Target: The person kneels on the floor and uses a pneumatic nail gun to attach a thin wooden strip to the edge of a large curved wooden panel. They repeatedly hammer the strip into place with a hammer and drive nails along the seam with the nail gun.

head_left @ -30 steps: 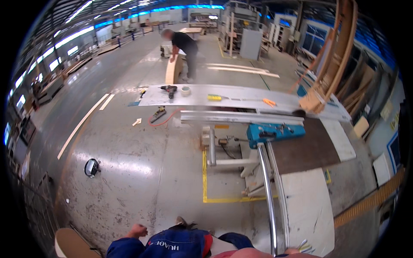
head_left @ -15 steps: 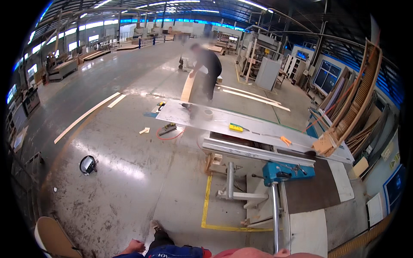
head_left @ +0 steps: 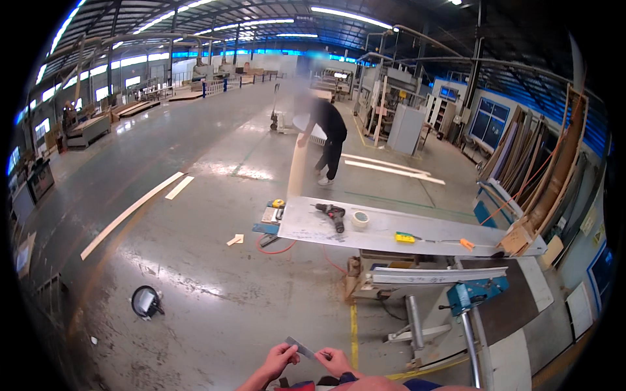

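My left hand (head_left: 280, 360) and my right hand (head_left: 335, 361) are together at the lower edge. Between them is a short flat grey strip (head_left: 301, 347), metallic in look and tilted. My left fingers pinch it near one end. At its other end, the fingertips of my right hand close on it. Ahead stands a long pale board table (head_left: 378, 243). On it lie a drill (head_left: 332, 216), a roll of tape (head_left: 360, 220), a yellow-green tool (head_left: 405, 237) and an orange-handled tool (head_left: 466, 244).
A co-worker (head_left: 328, 133) in dark clothes bends over a long wooden board (head_left: 298, 168) beyond the table. At right is a machine with a blue housing (head_left: 479, 293). Wooden strips (head_left: 134, 212) and a round black object (head_left: 146, 302) lie on the floor at left.
My hands have come up together in front of me with the grey strip between them. The view has shifted, bringing the table lower and to the right. The co-worker remains bent over the board.
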### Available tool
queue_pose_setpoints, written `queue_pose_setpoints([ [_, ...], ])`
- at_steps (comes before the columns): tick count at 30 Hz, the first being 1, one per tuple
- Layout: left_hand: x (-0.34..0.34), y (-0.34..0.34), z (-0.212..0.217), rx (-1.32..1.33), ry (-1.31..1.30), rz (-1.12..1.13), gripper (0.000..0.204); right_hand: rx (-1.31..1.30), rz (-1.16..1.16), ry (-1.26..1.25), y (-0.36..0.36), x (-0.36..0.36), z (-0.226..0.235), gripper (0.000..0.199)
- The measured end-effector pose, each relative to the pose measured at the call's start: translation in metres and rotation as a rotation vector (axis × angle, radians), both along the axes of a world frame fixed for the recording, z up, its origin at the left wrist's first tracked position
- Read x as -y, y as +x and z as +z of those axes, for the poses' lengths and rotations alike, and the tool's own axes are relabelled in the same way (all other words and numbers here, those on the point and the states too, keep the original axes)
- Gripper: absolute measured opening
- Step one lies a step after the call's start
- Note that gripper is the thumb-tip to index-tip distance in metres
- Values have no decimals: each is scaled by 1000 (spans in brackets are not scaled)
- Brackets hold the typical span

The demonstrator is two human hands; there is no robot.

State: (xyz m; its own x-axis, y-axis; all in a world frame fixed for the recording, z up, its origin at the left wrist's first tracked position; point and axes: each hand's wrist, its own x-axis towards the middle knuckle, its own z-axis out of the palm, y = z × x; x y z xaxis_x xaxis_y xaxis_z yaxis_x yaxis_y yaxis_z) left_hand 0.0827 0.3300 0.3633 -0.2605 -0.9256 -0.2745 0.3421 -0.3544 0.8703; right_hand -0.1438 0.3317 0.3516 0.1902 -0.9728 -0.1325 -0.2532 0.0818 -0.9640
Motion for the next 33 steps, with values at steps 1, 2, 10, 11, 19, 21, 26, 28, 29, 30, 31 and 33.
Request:
queue_pose_setpoints([
  [1, 11, 16, 4, 86, 8, -3, 25, 13, 16, 51, 17, 14, -3, 21],
  [2, 21, 31, 7, 147, -81, 33, 24, 6, 19, 147, 31, 27, -8, 21],
  [10, 158, 151, 52, 793, -337, -13, 26, 1349, 407, 910, 170, 198, -52, 48],
  [11, 180, 165, 54, 883, -332, -53, 26, 1220, 352, 930, 191, 224, -52, 51],
  [19, 322, 281, 68, 1150, -68, -143, 27, 1209, 487, 1055, 350, 397, -23, 43],
  [21, 347, 305, 66, 886, -74, 34, 25, 1155, 467, 1097, 376, 421, -19, 33],
  [26, 407, 387, 36, 741, 75, 257, 18, 1142, 240, 1039, 418, 532, -15, 25],
  [28, 425, 429, 22, 762, 186, 298, 18, 1057, 138, 922, 428, 572, -14, 23],
  [29, 441, 451, 15, 804, 259, 266, 20, 1020, 68, 904, 432, 598, -14, 23],
  [30, 458, 469, 7, 808, 200, 235, 20, 984, 9, 884, 433, 621, -14, 23],
  [31, 475, 493, 6, 856, 203, 194, 21, 979, -44, 847, 442, 630, -14, 23],
  [33, 530, 531, 8, 893, 150, 115, 24, 972, -193, 831, 456, 657, -11, 24],
])
